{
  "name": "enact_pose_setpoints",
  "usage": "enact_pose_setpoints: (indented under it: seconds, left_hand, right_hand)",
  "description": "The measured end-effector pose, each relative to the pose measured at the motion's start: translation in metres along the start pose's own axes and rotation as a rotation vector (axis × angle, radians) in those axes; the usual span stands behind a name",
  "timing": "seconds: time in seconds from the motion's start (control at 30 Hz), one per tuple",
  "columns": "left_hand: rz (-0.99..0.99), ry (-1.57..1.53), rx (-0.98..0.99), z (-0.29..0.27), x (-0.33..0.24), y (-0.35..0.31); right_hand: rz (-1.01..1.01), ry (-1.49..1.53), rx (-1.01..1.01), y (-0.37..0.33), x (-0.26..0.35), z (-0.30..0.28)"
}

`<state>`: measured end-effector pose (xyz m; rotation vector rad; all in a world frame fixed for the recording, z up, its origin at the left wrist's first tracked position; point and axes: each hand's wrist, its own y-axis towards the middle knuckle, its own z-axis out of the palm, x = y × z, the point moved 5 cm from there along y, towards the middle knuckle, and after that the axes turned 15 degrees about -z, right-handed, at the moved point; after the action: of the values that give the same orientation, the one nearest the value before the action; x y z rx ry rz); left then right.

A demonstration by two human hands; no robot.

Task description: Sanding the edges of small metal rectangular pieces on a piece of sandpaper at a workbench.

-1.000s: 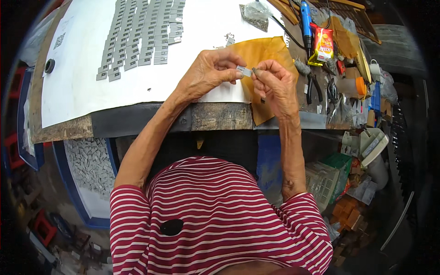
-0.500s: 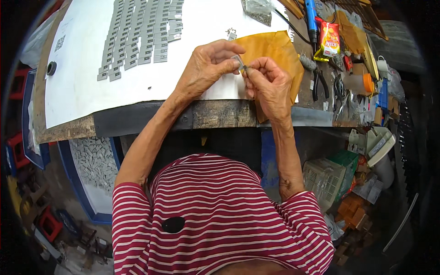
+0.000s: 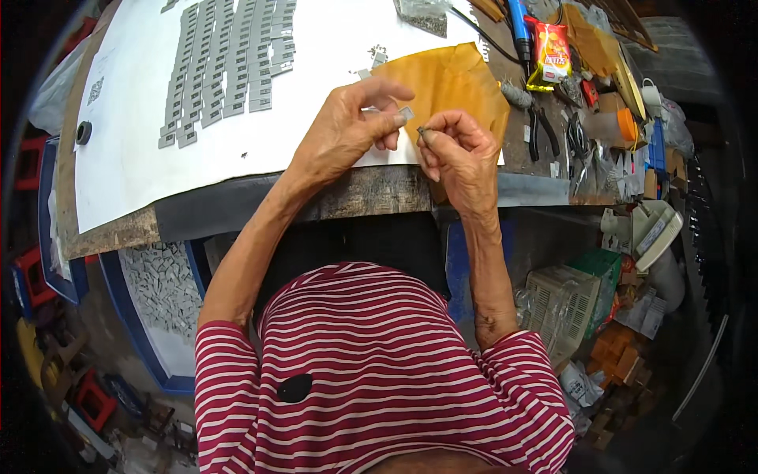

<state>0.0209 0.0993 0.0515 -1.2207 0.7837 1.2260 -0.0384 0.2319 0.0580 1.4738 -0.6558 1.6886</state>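
Your half-curled left hand [image 3: 339, 130] pinches a small grey plate [image 3: 407, 113], now parted from the dark bit [image 3: 421, 131] tightly pinched by your right hand [image 3: 466, 158] at its five o'clock, apparently unjoined.

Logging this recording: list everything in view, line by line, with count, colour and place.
Flat pieces: dozens, grey, rows at upper left
White sheet: one, white, on the table
Brown paper: one, orange-brown, right of centre
Ring: one, black, sheet's left side
Packet: one, red and yellow, upper right
Pliers: one, black-handled, below packet
Tray with loose pieces: one, blue, lower left
Clutter: uncountable, mixed colours, both sides
Held piece: one, pale grey, centre
Small bit: one, dark, beside it
Shirt: one, red-white striped, bottom
Left grip: one, bare, pinching held piece
Right grip: one, bare, pinching small bit
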Motion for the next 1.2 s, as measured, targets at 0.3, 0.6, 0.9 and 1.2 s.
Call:
enact_pose_setpoints:
  seconds: [0.3, 0.6, 0.9, 1.2]
  left_hand:
    - [-0.034, -0.046, -0.115, 0.003, 0.013, -0.030]
    - [-0.005, 0.100, -0.140, 0.005, 0.017, -0.036]
    - [-0.057, 0.111, -0.090, 0.005, 0.012, -0.039]
    - [-0.048, -0.013, -0.072, 0.008, 0.014, -0.036]
  right_hand:
    - [-0.009, -0.003, 0.069, -0.011, 0.004, 0.004]
    - [0.068, -0.126, 0.176, -0.019, -0.003, 0.007]
    - [0.147, -0.152, 0.246, -0.021, 0.000, 0.009]
    - [0.134, -0.208, 0.233, -0.019, 0.000, 0.008]
